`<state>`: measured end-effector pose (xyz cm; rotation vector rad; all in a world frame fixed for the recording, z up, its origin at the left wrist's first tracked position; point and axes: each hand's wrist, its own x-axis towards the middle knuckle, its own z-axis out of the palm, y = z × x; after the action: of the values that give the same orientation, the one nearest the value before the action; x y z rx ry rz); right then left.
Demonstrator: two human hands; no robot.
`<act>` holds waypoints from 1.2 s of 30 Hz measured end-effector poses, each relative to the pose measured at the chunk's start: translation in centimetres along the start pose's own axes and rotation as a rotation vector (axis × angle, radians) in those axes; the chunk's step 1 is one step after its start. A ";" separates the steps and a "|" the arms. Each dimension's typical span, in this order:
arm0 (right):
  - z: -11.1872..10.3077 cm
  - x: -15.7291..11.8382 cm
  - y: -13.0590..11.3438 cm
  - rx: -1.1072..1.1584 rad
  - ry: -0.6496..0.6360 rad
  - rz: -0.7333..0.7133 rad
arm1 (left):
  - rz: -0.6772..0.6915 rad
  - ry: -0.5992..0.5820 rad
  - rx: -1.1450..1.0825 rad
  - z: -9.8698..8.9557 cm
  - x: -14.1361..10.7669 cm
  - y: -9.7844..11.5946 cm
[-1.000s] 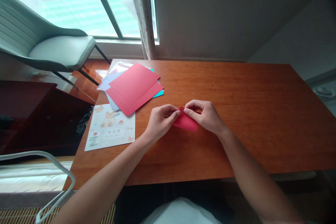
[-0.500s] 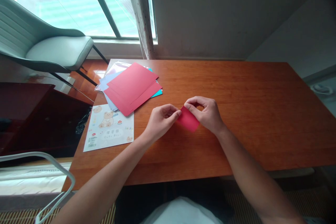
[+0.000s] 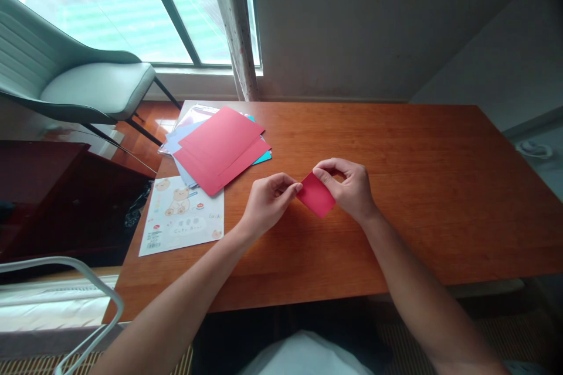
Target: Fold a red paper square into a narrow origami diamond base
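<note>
A small red piece of paper [image 3: 317, 196] is held between my two hands, above the brown wooden table [image 3: 417, 187]. My left hand [image 3: 271, 202] pinches its left corner between thumb and fingertips. At the upper edge, my right hand [image 3: 347, 184] grips it with thumb and curled fingers. The paper is tilted, with one corner pointing down toward me. Whether it is folded into layers I cannot tell.
Left of my hands lie large red sheets [image 3: 224, 146] on a stack of blue and other coloured paper. In front of them is a white sheet with printed bears [image 3: 185, 217]. A pale green chair [image 3: 97, 88] stands beyond the table's left end, near the window [image 3: 132, 12].
My right hand has shifted slightly right along the paper's upper edge, and more of the red surface shows. My left hand keeps its pinch almost in place.
</note>
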<state>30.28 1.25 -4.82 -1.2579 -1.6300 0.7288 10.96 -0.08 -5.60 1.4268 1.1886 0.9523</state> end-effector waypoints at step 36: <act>-0.5 0.1 0.2 -0.126 0.056 -0.216 | 0.122 -0.028 0.232 -1.0 -0.2 0.4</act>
<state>30.83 1.35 -4.81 -1.1562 -1.7556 0.4600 10.07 -0.06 -5.03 1.7081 1.2329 0.8963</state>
